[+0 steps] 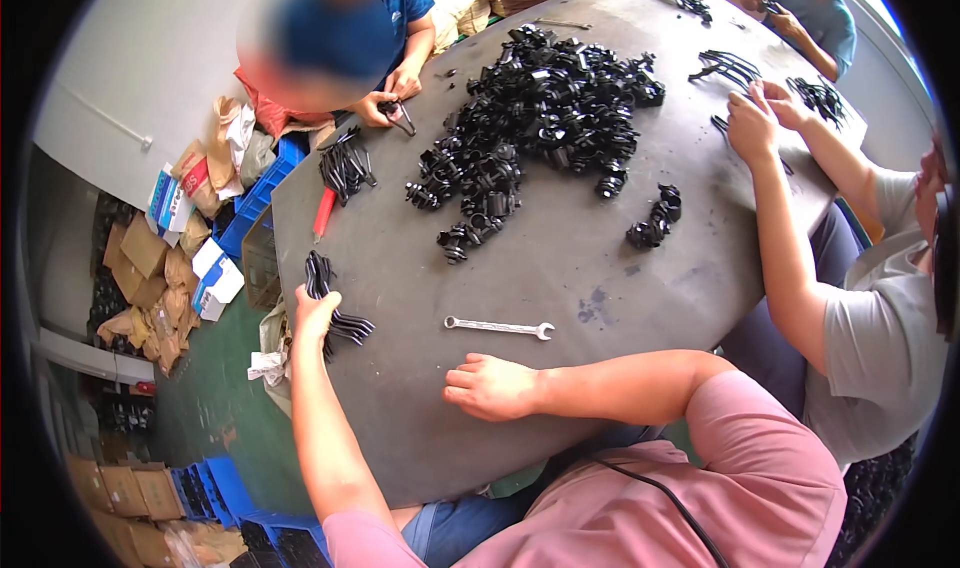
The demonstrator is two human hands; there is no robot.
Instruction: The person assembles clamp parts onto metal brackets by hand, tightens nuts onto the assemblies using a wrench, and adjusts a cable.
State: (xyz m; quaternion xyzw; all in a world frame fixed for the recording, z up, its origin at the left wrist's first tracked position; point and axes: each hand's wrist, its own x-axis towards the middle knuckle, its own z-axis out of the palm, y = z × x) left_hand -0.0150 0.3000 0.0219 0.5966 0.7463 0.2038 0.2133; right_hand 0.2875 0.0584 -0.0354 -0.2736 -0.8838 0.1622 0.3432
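Observation:
My left hand (316, 314) is at the table's left edge, its fingers and thumb closed round a bundle of black bent rods (350, 328). Their wavy ends stick out on both sides of the hand, and the palm hides the middle. My right hand (490, 386) rests on the grey tabletop with its fingers curled in, and nothing shows in it. Just beyond it lies a silver combination wrench (498, 327), not touched by either hand.
A big heap of black clamp-like parts (550, 98) covers the table's middle, with a small cluster (655, 218) to its right. Farther along the left edge lie a red-handled tool (324, 214) and more black rods (346, 166). Co-workers handle black parts around the table.

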